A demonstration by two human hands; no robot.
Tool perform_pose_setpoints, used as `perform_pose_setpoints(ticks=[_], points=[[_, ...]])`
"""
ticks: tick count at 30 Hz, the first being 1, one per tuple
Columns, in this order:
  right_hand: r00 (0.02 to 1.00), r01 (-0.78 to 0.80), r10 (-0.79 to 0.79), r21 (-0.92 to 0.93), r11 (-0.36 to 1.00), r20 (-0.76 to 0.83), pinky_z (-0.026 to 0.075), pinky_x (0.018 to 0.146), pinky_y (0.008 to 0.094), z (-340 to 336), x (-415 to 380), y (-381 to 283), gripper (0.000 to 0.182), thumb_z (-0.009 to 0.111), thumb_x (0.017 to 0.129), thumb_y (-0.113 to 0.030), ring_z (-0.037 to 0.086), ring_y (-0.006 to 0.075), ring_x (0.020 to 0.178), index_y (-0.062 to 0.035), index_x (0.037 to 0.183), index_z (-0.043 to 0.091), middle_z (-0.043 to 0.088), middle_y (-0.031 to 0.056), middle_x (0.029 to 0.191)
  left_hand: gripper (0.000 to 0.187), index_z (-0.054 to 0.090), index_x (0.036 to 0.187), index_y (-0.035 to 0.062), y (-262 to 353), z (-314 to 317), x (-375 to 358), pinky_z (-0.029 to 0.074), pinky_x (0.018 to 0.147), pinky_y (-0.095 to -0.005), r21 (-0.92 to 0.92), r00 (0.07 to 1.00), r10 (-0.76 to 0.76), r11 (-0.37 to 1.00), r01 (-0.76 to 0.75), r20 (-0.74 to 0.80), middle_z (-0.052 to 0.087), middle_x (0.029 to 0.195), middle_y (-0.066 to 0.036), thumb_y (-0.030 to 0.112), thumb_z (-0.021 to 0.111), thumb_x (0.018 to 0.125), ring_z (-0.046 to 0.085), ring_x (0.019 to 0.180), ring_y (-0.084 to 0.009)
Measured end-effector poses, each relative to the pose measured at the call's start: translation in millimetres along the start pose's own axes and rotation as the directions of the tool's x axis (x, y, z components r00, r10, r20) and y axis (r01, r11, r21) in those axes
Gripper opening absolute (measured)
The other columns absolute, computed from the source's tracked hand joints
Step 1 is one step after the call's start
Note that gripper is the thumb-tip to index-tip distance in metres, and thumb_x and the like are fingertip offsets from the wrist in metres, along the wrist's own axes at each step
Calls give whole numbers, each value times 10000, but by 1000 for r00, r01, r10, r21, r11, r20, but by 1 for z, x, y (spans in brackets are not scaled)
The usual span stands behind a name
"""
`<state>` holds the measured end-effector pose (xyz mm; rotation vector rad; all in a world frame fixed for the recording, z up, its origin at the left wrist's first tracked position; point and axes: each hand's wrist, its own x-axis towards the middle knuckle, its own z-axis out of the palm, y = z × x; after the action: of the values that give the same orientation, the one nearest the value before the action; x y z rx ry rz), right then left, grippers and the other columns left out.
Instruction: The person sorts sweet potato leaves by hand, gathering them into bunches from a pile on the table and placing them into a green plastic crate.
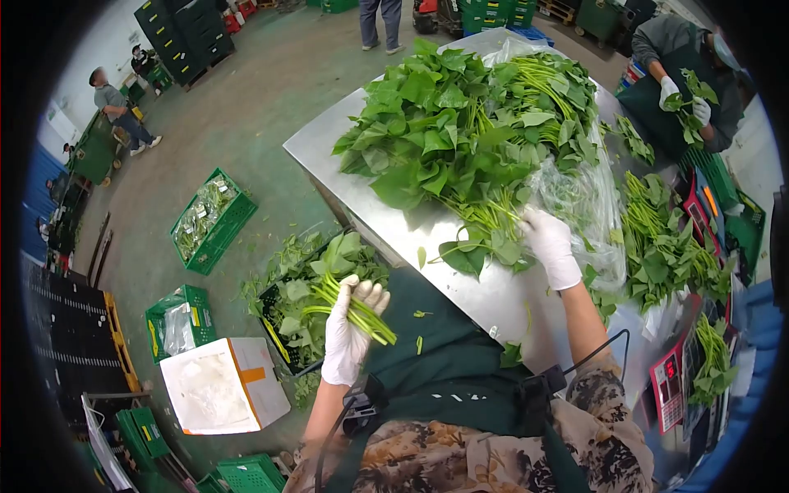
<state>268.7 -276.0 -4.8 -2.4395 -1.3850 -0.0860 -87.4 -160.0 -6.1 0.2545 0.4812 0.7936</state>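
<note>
My left hand [352,329], in a white glove, is closed round a bunch of leafy green stems [362,316], with the cut ends pointing right. It is held in front of my apron, beside a black crate of leafy greens [304,304]. On the steel table [485,304] lies a large heap of leafy greens [444,131]. My right hand [546,246], also gloved, is at the near edge of this heap, its fingers pinched on stem ends there. Clear plastic film [575,197] lies just right of that hand.
A co-worker [690,82] in gloves holds greens across the table. More bunches [666,238] lie beside red scales [670,386] at right. On the floor at left are green crates [214,222] and a white foam box [222,386]. Other people stand farther back.
</note>
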Motion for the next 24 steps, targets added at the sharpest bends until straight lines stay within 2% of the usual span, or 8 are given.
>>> perform_pose_setpoints(ticks=[2, 3, 6, 7, 8, 13, 16, 24], points=[[985, -102, 160, 527, 844, -65, 434, 570, 297, -9, 1, 7, 216, 661, 783, -230, 572, 183, 615, -40, 886, 656, 587, 77, 635, 206, 518, 1070, 95, -4, 6, 0, 444, 924, -409, 43, 999, -13, 999, 12, 40, 560, 789, -15, 257, 469, 952, 571, 843, -176], [945, -304, 296, 704, 642, 139, 388, 527, 245, -39, 2, -7, 195, 630, 830, -223, 523, 97, 589, -36, 856, 680, 609, 19, 691, 216, 508, 1085, 91, -4, 7, 1, 447, 910, -395, 57, 997, -21, 998, 16, 74, 530, 746, -3, 259, 458, 958, 555, 789, -160], [899, -414, 303, 839, 352, 317, 344, 498, 201, -43, 1, -5, 209, 586, 870, -214, 462, 46, 551, -30, 857, 683, 587, -20, 688, 232, 485, 1118, 84, -8, 8, 0, 440, 834, -341, 80, 992, -32, 997, 22, 121, 414, 653, 25, 255, 438, 968, 449, 656, -113], [903, -405, 328, 805, 434, 278, 301, 473, 179, -30, 0, -3, 227, 560, 896, -217, 407, 31, 521, -19, 914, 670, 543, -38, 645, 235, 479, 1128, 82, -7, 9, 2, 436, 803, -321, 87, 991, -31, 996, 19, 133, 371, 627, 32, 252, 435, 971, 404, 616, -98], [938, -305, 208, 945, 119, 277, 306, 462, 184, -28, -6, -2, 229, 560, 899, -212, 411, 34, 523, -11, 952, 657, 545, -43, 650, 239, 472, 1137, 81, -7, 12, 5, 431, 772, -302, 91, 989, -26, 996, 13, 145, 329, 602, 40, 249, 431, 973, 359, 576, -82], [978, -208, 47, 972, 110, 203, 395, 516, 186, -26, -10, -25, 224, 532, 899, -189, 520, 41, 612, -8, 951, 653, 633, 13, 777, 157, 536, 1042, 57, -7, 35, 2, 428, 735, -292, 245, 995, 59, 966, -78, 84, 308, 581, 57, 165, 462, 956, 326, 534, -75], [978, -183, 62, 962, -202, 199, 473, 614, 216, -33, -10, -48, 208, 557, 877, -171, 579, 85, 693, -12, 973, 650, 660, 43, 838, 177, 550, 1027, 29, -6, 44, 2, 438, 734, -298, 347, 983, 138, 922, -173, 123, 350, 591, 49, 173, 506, 934, 373, 549, -85], [957, 290, -179, 799, 527, -229, 467, 727, 284, -50, -19, -81, 230, 592, 803, -17, 593, 172, 797, -30, 1029, 634, 656, 82, 939, 196, 552, 1048, 14, -9, 70, 5, 449, 708, -287, 456, 956, 230, 842, -289, 182, 368, 580, 48, 161, 526, 921, 390, 540, -81]])
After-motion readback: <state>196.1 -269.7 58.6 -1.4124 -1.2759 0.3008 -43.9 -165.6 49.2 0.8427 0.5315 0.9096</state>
